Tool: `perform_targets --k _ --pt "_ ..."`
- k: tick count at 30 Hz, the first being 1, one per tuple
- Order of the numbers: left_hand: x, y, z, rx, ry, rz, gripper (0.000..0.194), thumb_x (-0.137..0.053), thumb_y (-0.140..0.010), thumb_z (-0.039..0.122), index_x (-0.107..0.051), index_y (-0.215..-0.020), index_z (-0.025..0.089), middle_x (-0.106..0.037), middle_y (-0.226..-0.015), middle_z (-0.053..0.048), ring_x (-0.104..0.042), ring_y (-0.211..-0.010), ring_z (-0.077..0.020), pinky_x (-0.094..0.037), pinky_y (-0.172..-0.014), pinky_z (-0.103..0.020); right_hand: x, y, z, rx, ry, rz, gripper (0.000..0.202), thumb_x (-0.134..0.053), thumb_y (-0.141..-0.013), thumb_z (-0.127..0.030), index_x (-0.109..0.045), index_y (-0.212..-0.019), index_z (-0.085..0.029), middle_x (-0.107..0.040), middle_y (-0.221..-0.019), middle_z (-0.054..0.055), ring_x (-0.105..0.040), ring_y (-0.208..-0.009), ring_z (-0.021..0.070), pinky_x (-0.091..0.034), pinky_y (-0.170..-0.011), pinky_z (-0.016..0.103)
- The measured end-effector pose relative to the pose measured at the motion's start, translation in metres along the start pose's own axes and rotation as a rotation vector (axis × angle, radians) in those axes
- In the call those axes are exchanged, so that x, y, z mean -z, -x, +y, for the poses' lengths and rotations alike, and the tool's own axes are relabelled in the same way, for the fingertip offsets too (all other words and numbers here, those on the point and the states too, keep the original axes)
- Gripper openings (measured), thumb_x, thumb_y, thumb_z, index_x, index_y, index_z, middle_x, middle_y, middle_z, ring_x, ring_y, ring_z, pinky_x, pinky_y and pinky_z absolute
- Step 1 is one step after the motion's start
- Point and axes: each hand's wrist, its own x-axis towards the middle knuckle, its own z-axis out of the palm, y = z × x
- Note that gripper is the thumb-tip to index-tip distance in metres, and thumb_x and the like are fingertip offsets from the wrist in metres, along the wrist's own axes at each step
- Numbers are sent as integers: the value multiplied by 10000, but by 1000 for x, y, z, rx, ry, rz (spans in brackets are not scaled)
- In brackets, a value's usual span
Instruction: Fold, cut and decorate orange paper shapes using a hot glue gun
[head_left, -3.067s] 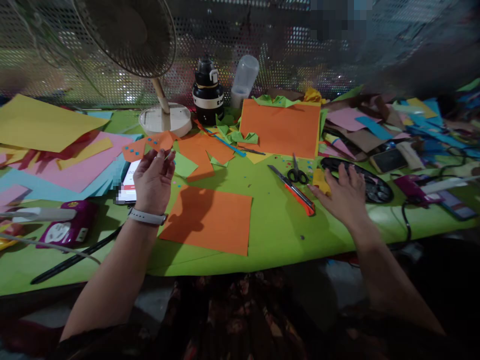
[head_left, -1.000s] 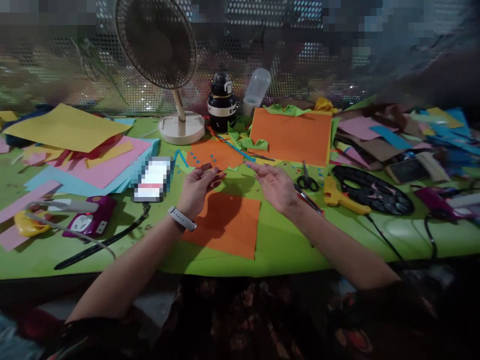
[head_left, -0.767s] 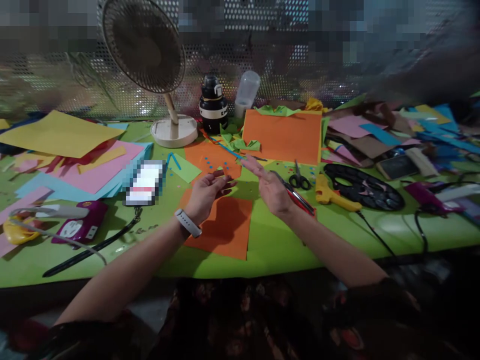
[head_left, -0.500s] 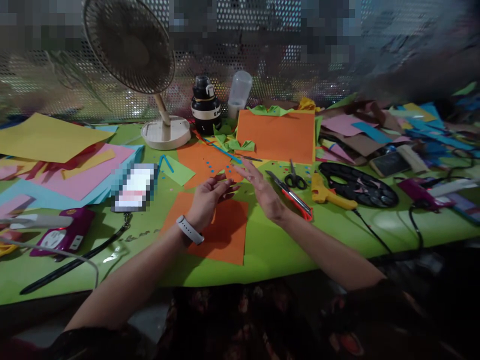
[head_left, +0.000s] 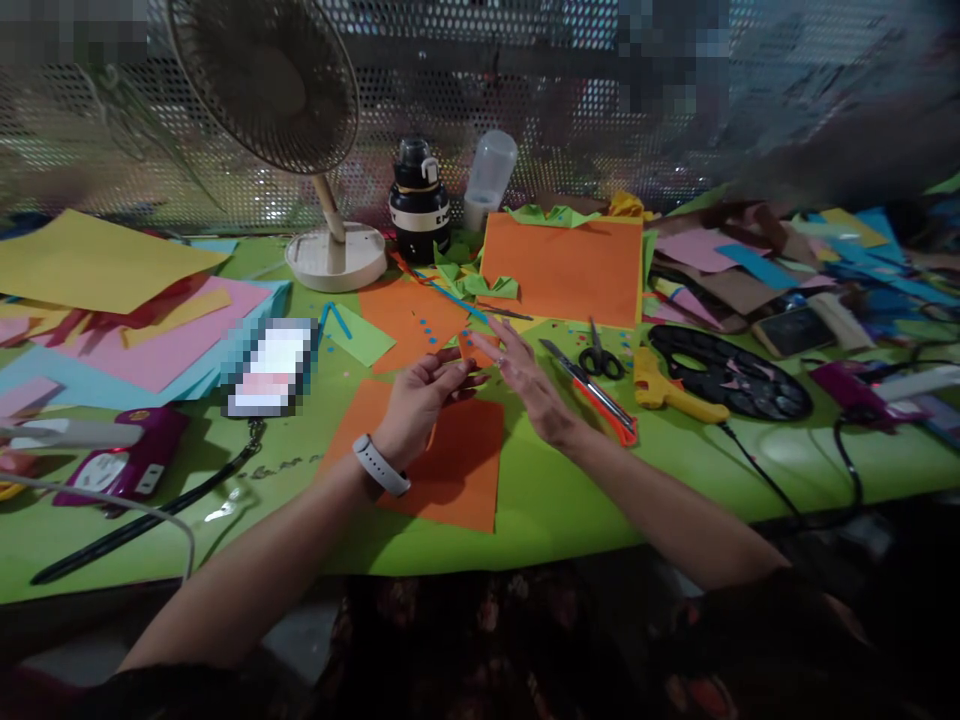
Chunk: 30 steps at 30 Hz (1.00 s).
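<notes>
My left hand (head_left: pixel 421 402), with a white band on its wrist, is above an orange paper sheet (head_left: pixel 469 470) near the table's front edge. Its thumb and fingertips come together in a pinch; whatever lies between them is too small to make out. Facing it from the right is my right hand (head_left: pixel 534 388), its fingers stretched out and nothing seen in it. Just beyond the fingertips lies another orange paper piece (head_left: pixel 390 318) with small blue paper dots on and around it. To the right of my right hand rest a red-handled cutter (head_left: pixel 600 400) and dark scissors (head_left: pixel 600 360).
A fan (head_left: pixel 335 258), a black bottle (head_left: pixel 420 215) and a large orange sheet (head_left: pixel 562 270) stand or lie at the back. A phone (head_left: pixel 271 368) lies left; a yellow glue gun (head_left: pixel 675 390) and black palette (head_left: pixel 750 385) lie right. Paper piles flank both sides.
The whole view has shifted slightly, so the table objects appear a little further right. Both hands keep nearly the same pose, the left pinched and the right stretched out.
</notes>
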Motion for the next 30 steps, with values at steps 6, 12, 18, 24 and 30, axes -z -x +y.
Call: perform_targets --k 6,12,18,24,30 --pt "0 2 1 4 11 9 195 -777 -765 187 -674 -929 159 -754 -869 -52 -730 -757 -162 -559 -726 -284 0 -1 0 34 97 1 594 -289 -958 -676 -463 -1453 -400 -217 -1639 -80 -26 -1539 250 -99 -1240 561" --pt "0 1 2 -4 -1 -11 214 -799 -744 211 -694 -927 172 -758 -839 -39 -719 -715 -141 -561 -716 -269 0 0 5 43 94 -26 589 -318 -967 -651 -450 -1469 -374 -195 -1649 -56 -37 -1538 265 -99 -1237 550" --pt "0 1 2 -6 9 -7 214 -810 -726 205 -714 -915 174 -759 -821 -33 -707 -696 -134 -561 -706 -264 -1 -1 6 69 125 -31 582 -328 -968 -645 -436 -1475 -381 -214 -1643 -51 -44 -1538 254 -96 -1237 553" --pt "0 1 1 -15 -24 0 233 -799 -741 215 -678 -935 166 -757 -830 -47 -728 -738 -172 -560 -723 -298 1 -1 2 83 51 32 524 -399 -974 -587 -514 -1428 -353 -328 -1598 -27 -147 -1522 257 -150 -1241 507" --pt "1 0 2 -20 -71 -43 282 -823 -707 245 -668 -930 169 -752 -815 -41 -732 -731 -175 -533 -668 -266 -3 -6 9 -119 -278 225 529 -605 -897 -458 -531 -1399 -307 -619 -1287 63 -555 -1230 229 -447 -1085 454"
